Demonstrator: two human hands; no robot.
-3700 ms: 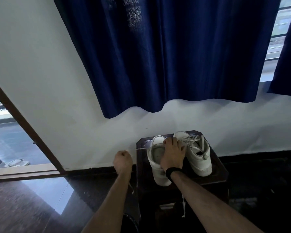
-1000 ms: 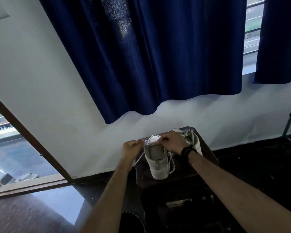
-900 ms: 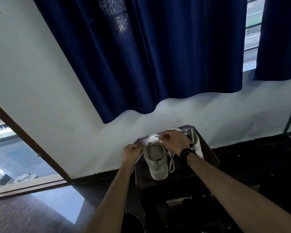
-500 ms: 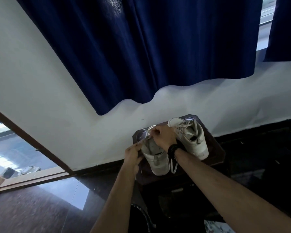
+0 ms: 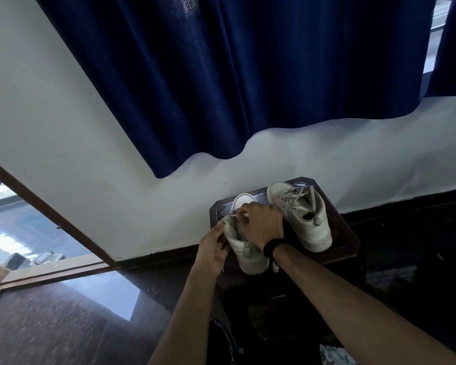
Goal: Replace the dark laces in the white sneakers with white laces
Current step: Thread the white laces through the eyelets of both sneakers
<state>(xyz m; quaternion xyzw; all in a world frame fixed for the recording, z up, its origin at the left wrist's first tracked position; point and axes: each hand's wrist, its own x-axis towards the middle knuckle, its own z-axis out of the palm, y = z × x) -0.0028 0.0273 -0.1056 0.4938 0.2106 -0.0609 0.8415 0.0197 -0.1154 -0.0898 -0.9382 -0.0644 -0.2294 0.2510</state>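
Forearms reach forward over the dark floor to a small dark stool (image 5: 345, 233). Left hand (image 5: 213, 248) cups the near sneaker's (image 5: 250, 255) left side; right hand (image 5: 261, 225) pinches a white lace (image 5: 241, 213) end at its eyelets. Its long axis runs away toward the wall, toe farthest. The laced sneaker (image 5: 298, 214) stands just right; stool edges sit close, leaving little room sideways.

Wall (image 5: 63, 106): white, plain
Curtain (image 5: 248, 75): dark blue, hanging over a window (image 5: 436, 19)
Floor (image 5: 50, 320): dark, glossy, reflecting daylight
Doorway (image 5: 24, 227): brown frame, left
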